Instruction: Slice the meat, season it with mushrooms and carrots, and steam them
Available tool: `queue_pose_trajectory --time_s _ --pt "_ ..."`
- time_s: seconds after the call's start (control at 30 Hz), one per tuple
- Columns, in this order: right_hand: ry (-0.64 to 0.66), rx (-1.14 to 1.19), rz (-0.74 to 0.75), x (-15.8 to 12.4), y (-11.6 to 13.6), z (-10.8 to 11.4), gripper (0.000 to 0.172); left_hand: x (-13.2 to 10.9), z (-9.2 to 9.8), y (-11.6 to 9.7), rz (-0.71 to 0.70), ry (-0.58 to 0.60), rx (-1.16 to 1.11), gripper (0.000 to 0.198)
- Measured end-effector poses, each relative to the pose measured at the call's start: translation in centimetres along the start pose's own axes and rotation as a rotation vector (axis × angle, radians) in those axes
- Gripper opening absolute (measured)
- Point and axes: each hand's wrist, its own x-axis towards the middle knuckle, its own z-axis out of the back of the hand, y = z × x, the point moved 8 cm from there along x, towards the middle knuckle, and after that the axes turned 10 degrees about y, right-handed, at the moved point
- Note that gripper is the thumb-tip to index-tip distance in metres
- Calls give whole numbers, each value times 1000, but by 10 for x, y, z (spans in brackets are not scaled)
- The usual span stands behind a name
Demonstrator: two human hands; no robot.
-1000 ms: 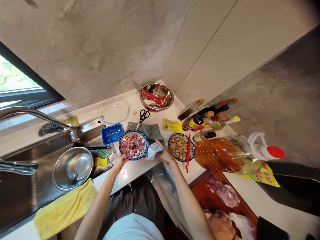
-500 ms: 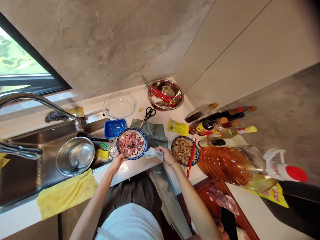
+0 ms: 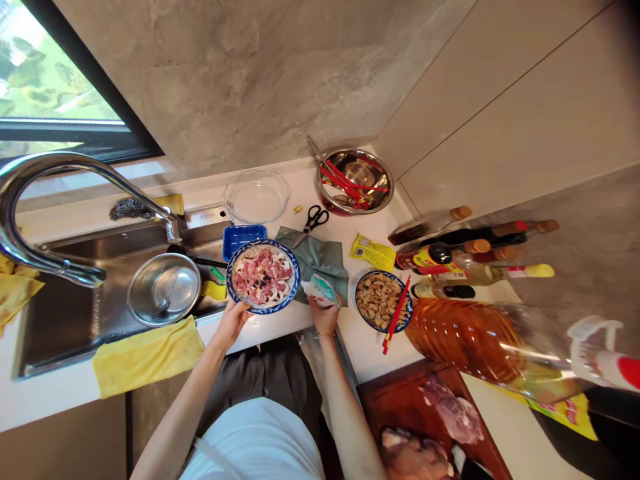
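Counter (image 3: 363,353): your working space is its near strip, mid-scene; work compact, elbows in.
Sink (image 3: 57,320): left, steel pot (image 3: 145,290) inside. Don't let your left side drift over it.
Cutting board (image 3: 395,403): near right, raw meat (image 3: 457,417) on it. Your right forearm passes close by its left edge; lift it clear. Board is cropped at the bottom; can't identify the dark object (image 3: 473,468) there.
Oil jug (image 3: 465,340): right; cap cut off by the frame edge.
Meat bowl (image 3: 230,280): left of centre, at your left hand (image 3: 235,319). Hold it level, contents sit near the rim. Base hidden; can't tell if it's resting or raised.
Second bowl (image 3: 358,307): right, red chopsticks (image 3: 396,317) across its right rim, ends overhanging the near side. Easy to knock; give them room.
Left fingers: closed on the meat bowl's near-left rim. Thumb stays out of the food. Undersides hidden.
Right hand (image 3: 324,317): fingers drawn in to packet thickness, pinching its near end.
Packet (image 3: 320,291): just right of the meat bowl, above the green sheet (image 3: 330,257). Pinch lightly, don't crush. Print unreadable; can't tell if it's torn open.
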Motion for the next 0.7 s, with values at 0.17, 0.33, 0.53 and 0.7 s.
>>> queue_pose_trajectory --time_s 0.17,0.33,0.53,0.7 --pt "-111 -74 -61 -10 10 2 66 -10 15 -6 -27 -55 19 49" --pt "-134 68 143 -16 63 30 58 -15 27 -13 -58 -86 7 49" --pt "48 -206 449 -21 172 71 42 -17 13 -14 -57 -31 -35 63" --pt "172 -407 547 -26 217 72 37 -20 -1 -6 -21 34 -52 66"
